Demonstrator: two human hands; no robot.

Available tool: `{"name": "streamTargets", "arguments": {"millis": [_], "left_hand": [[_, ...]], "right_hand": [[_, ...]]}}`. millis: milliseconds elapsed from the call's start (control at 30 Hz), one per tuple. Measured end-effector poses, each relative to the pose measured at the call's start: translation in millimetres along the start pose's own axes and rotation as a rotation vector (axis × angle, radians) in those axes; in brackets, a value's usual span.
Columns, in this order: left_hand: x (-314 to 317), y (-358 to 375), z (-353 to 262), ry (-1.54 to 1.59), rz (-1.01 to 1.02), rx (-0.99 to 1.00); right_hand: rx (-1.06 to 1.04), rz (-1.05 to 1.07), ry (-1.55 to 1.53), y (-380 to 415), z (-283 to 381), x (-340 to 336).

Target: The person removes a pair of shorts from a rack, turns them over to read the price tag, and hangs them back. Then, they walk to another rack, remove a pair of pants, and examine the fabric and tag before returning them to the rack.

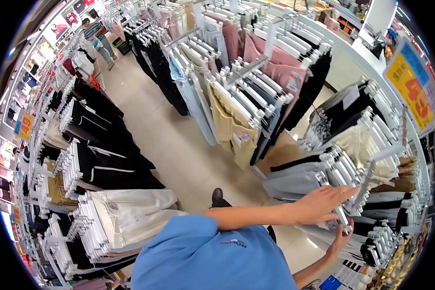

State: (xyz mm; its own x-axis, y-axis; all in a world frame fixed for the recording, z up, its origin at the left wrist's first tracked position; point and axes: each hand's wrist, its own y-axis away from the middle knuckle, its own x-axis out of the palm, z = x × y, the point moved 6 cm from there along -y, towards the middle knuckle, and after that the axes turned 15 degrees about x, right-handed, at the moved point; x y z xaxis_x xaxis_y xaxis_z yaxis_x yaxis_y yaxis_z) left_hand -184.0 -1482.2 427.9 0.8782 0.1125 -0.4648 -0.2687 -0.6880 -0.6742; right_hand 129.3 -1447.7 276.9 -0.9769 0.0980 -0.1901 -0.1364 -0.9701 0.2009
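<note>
My left hand reaches across to the rack on my right. Its fingers are stretched out over a row of white hangers, with the thumb apart from them. Just below it, my right hand has its fingers closed around the clip end of a white hanger. Light grey trousers hang from the hangers beside my left hand. More pale grey trousers hang below my left wrist, partly covered by my arm. A metal rack arm runs by my fingertips.
Cream trousers and black trousers hang along the left rack. Yellow trousers and pink trousers hang on the middle rack. A tiled aisle runs between them. A person stands far left. A price sign stands right.
</note>
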Motion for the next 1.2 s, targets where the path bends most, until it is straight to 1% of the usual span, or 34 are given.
{"name": "streamTargets", "arguments": {"millis": [33, 100, 167, 200, 233, 267, 300, 333, 367, 400, 433, 467, 500, 533, 600, 667, 700, 767, 800, 900, 933, 967, 1000, 1033, 1133, 1200], "left_hand": [[-23, 22, 6, 0.037, -0.076, 0.071], [-62, 87, 42, -0.011, -0.084, -0.034], [-90, 167, 94, 0.022, -0.05, -0.415], [-101, 216, 123, -0.097, -0.102, -0.461], [-106, 272, 155, -0.128, -0.07, -0.577], [-110, 336, 185, -0.142, 0.001, -0.739], [-114, 406, 206, -0.317, 0.024, -0.754], [-114, 483, 235, -0.271, 0.369, -1.131], [-124, 538, 243, -0.347, 0.504, -1.185], [-127, 602, 254, -0.288, 0.584, -1.3], [-124, 673, 264, -0.338, 0.478, -1.255], [-132, 719, 264, -0.387, 0.369, -1.207], [-150, 746, 244, -0.14, 0.26, -1.55], [-160, 765, 217, 0.132, 0.136, -1.872], [-177, 787, 202, -0.03, 0.144, -1.886], [-178, 779, 194, 0.099, -0.185, -1.67], [-181, 771, 187, 0.16, -0.346, -1.555], [-175, 764, 173, 0.381, -0.576, -1.642], [-172, 758, 171, 0.491, -0.693, -1.676], [-147, 780, 192, 0.447, -0.6, -1.717], [-150, 764, 192, 0.448, -0.598, -1.752], [-152, 749, 194, 0.489, -0.695, -1.746], [-158, 734, 200, 0.523, -0.79, -1.74], [-163, 725, 205, 0.558, -0.892, -1.725], [-189, 709, 216, 0.544, -0.889, -1.71], [-207, 707, 231, 0.508, -0.92, -1.712]], "right_hand": [[0.006, -0.051, 0.066, 0, -12, -7], [0.025, -0.16, 0.195, 8, -43, -21], [0.003, -0.476, 0.417, 37, -59, -32], [-0.01, -0.63, 0.528, 46, -59, -30], [-0.057, -0.697, 0.454, 58, -50, -16], [-0.103, -0.757, 0.381, 76, -36, 2], [-0.144, -0.816, 0.308, 96, -24, 22], [-0.172, -0.728, 0.302, 104, -7, 54], [-0.198, -0.645, 0.292, 108, 14, 93], [-0.225, -0.565, 0.282, 112, 32, 131], [-0.194, -0.471, 0.276, 115, 43, 168], [-0.167, -0.376, 0.269, 116, 51, 203], [-0.157, -0.256, 0.24, 112, 52, 235], [-0.148, -0.138, 0.212, 109, 53, 266], [-0.133, 0.056, 0.35, 112, 69, 326], [-0.23, 0.168, 0.425, 121, 94, 380], [-0.226, 0.215, 0.424, 123, 102, 402], [-0.215, 0.312, 0.424, 129, 114, 439], [-0.245, 0.366, 0.421, 132, 118, 455], [-0.31, 0.516, 0.407, 137, 123, 499], [-0.314, 0.558, 0.405, 138, 123, 511], [-0.318, 0.6, 0.402, 139, 125, 524], [-0.263, 0.68, 0.387, 139, 126, 546], [-0.257, 0.722, 0.385, 138, 127, 558], [-0.24, 0.852, 0.38, 132, 128, 590], [-0.313, 0.939, 0.368, 126, 137, 611]]}}
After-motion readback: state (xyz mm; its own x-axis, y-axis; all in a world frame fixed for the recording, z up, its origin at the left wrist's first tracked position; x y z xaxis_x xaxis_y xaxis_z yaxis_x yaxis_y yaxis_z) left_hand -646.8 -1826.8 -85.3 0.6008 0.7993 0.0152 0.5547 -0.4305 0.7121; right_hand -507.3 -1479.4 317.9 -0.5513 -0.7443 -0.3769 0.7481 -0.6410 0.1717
